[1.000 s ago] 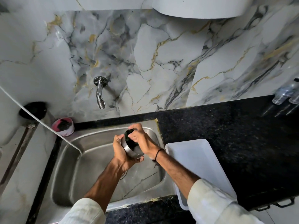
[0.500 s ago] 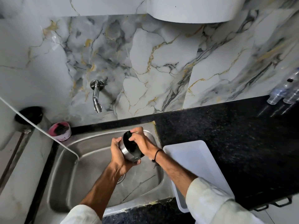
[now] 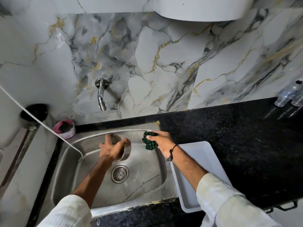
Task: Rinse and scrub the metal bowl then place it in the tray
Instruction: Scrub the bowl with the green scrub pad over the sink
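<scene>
My left hand (image 3: 111, 149) grips the small metal bowl (image 3: 126, 152) over the steel sink (image 3: 91, 163), above the drain; the bowl is tilted on its side and partly hidden by my fingers. My right hand (image 3: 161, 141) holds a dark green scrub pad (image 3: 149, 141) at the sink's right rim, apart from the bowl. The white plastic tray (image 3: 199, 159) lies on the black counter just right of the sink, partly under my right forearm.
A wall tap (image 3: 101, 94) sticks out above the sink's back, no water running. A pink soap tub (image 3: 64, 128) sits at the sink's back left corner. Clear bottles (image 3: 290, 97) stand at the far right on the black counter (image 3: 237, 136). A white cord (image 3: 41, 123) crosses the left side.
My right hand has pulled the scrub pad out of the bowl and moved right to the sink rim. My left hand has carried the bowl a little left, toward the tap.
</scene>
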A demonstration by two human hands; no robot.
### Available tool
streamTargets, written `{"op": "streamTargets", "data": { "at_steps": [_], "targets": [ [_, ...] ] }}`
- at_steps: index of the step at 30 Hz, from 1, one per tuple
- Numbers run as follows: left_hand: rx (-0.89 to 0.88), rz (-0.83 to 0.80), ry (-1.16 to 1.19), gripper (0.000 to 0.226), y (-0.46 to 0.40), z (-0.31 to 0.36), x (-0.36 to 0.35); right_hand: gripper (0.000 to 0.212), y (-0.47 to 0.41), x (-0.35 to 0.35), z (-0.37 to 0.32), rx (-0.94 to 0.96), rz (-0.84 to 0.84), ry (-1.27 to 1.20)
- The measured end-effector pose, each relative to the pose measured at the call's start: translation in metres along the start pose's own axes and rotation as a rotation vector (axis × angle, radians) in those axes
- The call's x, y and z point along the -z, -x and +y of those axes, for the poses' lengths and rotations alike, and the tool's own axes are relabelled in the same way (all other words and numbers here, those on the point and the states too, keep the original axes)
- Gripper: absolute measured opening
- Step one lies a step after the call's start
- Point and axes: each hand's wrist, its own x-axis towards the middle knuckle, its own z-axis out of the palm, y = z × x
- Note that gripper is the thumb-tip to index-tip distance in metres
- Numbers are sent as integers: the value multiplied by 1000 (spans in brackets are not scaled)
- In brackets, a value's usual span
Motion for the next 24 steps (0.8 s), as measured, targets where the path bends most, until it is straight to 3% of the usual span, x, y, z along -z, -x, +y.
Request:
{"op": "streamTargets", "data": {
  "at_steps": [5,8,11,16,19,21,24],
  "targets": [
    [135,-42,274,69,-5,-1,3,30,7,-2,23,16,160,19],
    [185,-71,368,78,8,6,-11,31,22,-23,30,254,153,145],
    [269,-92,541,72,12,11,-27,44,40,-45,33,451,32,270],
    [363,-458,814,63,12,15,-31,55,43,-39,42,486,-54,341],
    [400,-385,880,70,19,7,-32,52,38,-34,34,470,-16,317],
    [382,-325,788,79,25,4,-34,50,37,-32,27,457,19,339],
    [312,-323,783,68,28,5,-37,52,41,-31,23,592,-33,487]
  ]
}}
